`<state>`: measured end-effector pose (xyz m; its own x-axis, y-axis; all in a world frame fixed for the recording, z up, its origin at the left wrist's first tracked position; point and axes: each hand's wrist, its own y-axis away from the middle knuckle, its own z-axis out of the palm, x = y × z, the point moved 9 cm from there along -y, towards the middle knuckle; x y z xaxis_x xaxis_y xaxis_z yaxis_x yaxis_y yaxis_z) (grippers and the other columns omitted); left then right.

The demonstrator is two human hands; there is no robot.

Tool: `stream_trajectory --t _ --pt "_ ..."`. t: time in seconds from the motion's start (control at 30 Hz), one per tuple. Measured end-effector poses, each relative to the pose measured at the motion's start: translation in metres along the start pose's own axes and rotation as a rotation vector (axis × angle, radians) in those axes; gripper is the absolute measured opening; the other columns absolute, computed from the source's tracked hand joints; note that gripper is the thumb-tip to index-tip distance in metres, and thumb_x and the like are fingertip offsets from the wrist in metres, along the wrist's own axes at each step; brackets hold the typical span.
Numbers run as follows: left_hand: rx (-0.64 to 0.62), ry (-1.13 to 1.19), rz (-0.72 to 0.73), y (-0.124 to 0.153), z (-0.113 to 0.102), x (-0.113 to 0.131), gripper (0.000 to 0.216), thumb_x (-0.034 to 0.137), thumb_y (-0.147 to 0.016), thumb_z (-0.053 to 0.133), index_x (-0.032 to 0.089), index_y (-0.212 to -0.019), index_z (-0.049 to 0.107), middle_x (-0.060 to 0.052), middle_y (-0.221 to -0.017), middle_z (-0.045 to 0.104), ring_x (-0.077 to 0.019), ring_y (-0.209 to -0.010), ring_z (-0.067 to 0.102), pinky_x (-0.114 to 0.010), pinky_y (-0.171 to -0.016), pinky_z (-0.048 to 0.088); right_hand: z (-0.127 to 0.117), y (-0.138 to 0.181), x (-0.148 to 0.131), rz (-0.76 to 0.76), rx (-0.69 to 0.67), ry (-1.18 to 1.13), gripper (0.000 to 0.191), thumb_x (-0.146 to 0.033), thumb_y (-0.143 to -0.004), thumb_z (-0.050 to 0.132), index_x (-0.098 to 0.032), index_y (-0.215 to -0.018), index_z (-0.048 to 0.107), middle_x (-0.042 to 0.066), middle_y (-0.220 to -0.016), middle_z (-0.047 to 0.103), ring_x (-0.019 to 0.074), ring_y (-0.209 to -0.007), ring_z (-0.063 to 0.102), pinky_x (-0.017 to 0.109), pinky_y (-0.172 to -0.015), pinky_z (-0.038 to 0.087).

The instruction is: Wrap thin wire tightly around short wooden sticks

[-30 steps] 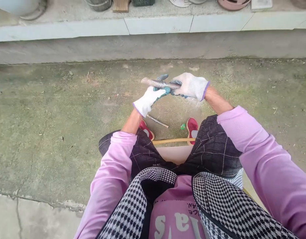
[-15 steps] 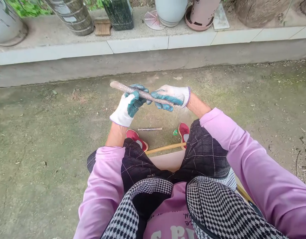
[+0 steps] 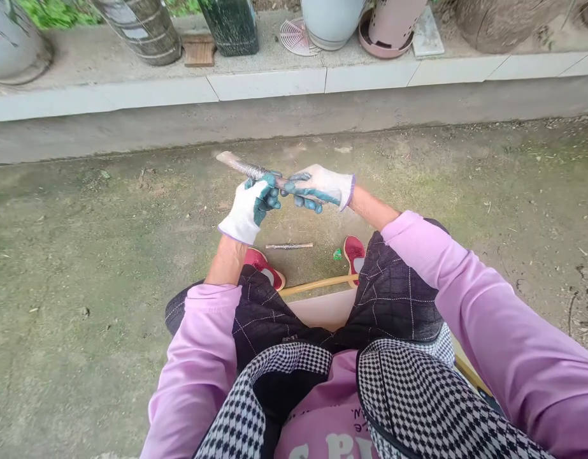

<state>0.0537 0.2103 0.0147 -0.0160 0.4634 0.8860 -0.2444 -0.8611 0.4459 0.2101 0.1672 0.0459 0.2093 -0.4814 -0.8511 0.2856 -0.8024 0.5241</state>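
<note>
The right hand (image 3: 322, 185) now grips over the four-o'clock end of the stick (image 3: 241, 166), exposed a moment ago, while the left hand (image 3: 246, 207) holds mid-length, seemingly steadying it.

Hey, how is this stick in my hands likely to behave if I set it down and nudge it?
Probably stiff: the stick juts past the left hand without drooping. It looks rounded, so it might roll when nudged. Its shiny silvery section may feel slippery.
</note>
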Motion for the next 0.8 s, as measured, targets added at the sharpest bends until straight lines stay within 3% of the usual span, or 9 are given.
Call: stream_trajectory --t 0.1,0.2,0.3,0.4,0.5,0.63,0.73,0.8 --pt "-0.042 0.008 0.041 0.001 0.001 0.004 0.041 0.048 -0.092 0.107 0.026 -0.105 0.075 0.007 -0.071 0.068 -0.0112 -0.058 0.062 -0.023 -0.06 0.054 0.008 0.003 0.003 0.018 -0.068 -0.03 0.059 -0.076 -0.114 0.098 -0.021 -0.107 0.076 -0.006 -0.066 0.068 0.0099 -0.044 0.05 0.021 -0.038 0.041" --pt "-0.014 -0.06 0.022 -0.003 0.004 -0.005 0.036 0.045 -0.094 0.104 0.024 -0.103 0.076 0.006 -0.07 0.069 -0.0116 -0.058 0.061 -0.023 -0.059 0.055 -0.006 0.004 0.004 0.021 0.064 0.046 0.046 -0.063 -0.118 0.095 -0.023 -0.107 0.074 -0.008 -0.064 0.061 0.0109 -0.045 0.046 0.023 -0.041 0.042" --pt "-0.008 -0.229 0.005 -0.005 0.011 -0.02 0.022 0.034 -0.097 0.096 0.023 -0.096 0.077 0.006 -0.067 0.066 -0.0122 -0.058 0.059 -0.022 -0.056 0.051 -0.029 0.001 0.0 0.004 0.228 0.354 0.027 -0.04 -0.124 0.084 -0.022 -0.105 0.074 -0.005 -0.071 0.067 0.0122 -0.057 0.054 0.023 -0.054 0.047" --pt "-0.068 -0.469 -0.008 -0.003 0.016 -0.037 0.017 0.027 -0.096 0.089 0.024 -0.086 0.076 0.004 -0.064 0.065 -0.0137 -0.057 0.057 -0.026 -0.056 0.047 -0.039 -0.006 0.0 0.002 0.248 0.826 0.016 -0.029 -0.119 0.084 -0.02 -0.106 0.08 0.004 -0.088 0.081 0.0193 -0.084 0.075 0.025 -0.076 0.054" --pt "-0.135 -0.703 0.021 -0.001 0.013 -0.042 0.023 0.025 -0.095 0.086 0.025 -0.075 0.074 0.004 -0.063 0.064 -0.015 -0.06 0.055 -0.03 -0.061 0.043 -0.039 -0.012 0.015 0.066 0.155 1.08 0.008 -0.027 -0.113 0.088 -0.02 -0.109 0.086 0.011 -0.098 0.088 0.0318 -0.11 0.086 0.034 -0.094 0.061" --pt "-0.263 -0.879 0.075 0.005 0.012 -0.039 0.028 0.027 -0.09 0.079 0.025 -0.064 0.068 0.004 -0.061 0.057 -0.0147 -0.063 0.047 -0.034 -0.064 0.033 -0.028 -0.009 0.034 0.155 0.007 1.205 0.009 -0.024 -0.107 0.091 -0.02 -0.099 0.088 0.015 -0.094 0.088 0.0371 -0.109 0.089 0.041 -0.095 0.062" --pt "-0.326 -0.861 0.11 0.008 0.014 -0.035 0.017 0.026 -0.084 0.076 0.023 -0.068 0.073 0.006 -0.064 0.055 -0.014 -0.067 0.046 -0.032 -0.067 0.034 -0.021 0.002 0.048 0.226 -0.161 1.334 0.011 -0.024 -0.109 0.086 -0.018 -0.101 0.091 0.012 -0.089 0.085 0.0322 -0.091 0.086 0.039 -0.081 0.058" --pt "-0.317 -0.805 0.112 0.006 0.012 -0.033 0.011 0.026 -0.084 0.077 0.022 -0.074 0.077 0.006 -0.068 0.061 -0.0137 -0.068 0.048 -0.031 -0.067 0.035 -0.02 0.011 0.057 0.248 -0.304 1.205 0.014 -0.025 -0.113 0.08 -0.02 -0.105 0.091 0.004 -0.081 0.079 0.0218 -0.07 0.074 0.033 -0.069 0.052"
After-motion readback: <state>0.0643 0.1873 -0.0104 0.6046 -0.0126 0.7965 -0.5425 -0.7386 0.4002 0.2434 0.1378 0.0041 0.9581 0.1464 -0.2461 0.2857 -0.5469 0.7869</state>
